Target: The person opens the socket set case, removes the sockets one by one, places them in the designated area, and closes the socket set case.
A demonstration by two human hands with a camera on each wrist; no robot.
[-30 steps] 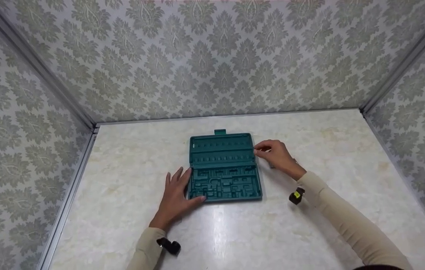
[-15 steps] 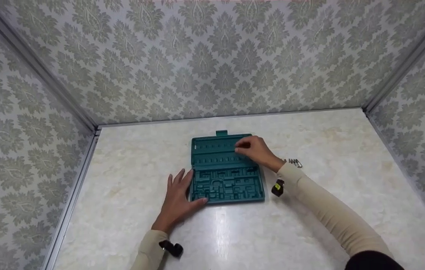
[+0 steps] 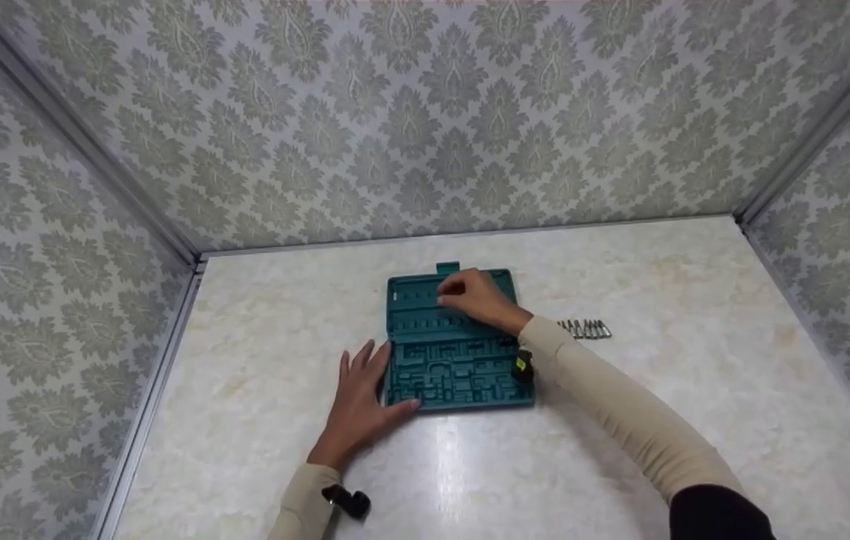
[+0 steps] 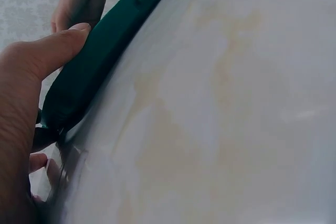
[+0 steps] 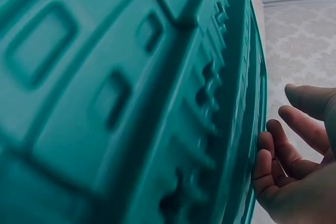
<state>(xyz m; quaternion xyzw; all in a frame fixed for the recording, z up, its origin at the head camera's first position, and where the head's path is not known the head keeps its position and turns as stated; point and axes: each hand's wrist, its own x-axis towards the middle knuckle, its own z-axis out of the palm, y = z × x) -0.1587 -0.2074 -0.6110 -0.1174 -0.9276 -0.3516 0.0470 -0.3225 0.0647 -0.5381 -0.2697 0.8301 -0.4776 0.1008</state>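
A green plastic tool case [image 3: 436, 409] lies unfolded on the table, its lid with slot rows at the back and its moulded tray in front. My left hand [image 3: 359, 401] steadies the front left corner, thumb on the front rim and fingers spread along the left side. In the left wrist view that thumb [image 4: 68, 45] lies against the case edge. Over the lid, my right hand [image 3: 477, 294] has thumb and index tips close together. In the right wrist view its fingers [image 5: 286, 156] are bent by the lid's edge; I cannot tell whether they hold something small.
To the right of the case lies a row of several small shiny metal pieces [image 3: 584, 329], partly behind the right forearm. A small pale piece [image 3: 394, 296] sits in the lid's left end slot. Patterned walls [image 3: 425, 112] enclose the table at the back and sides.
My right hand has moved left from the lid's right edge to over its middle, uncovering the row of metal pieces. The left hand has stayed at the case's corner.
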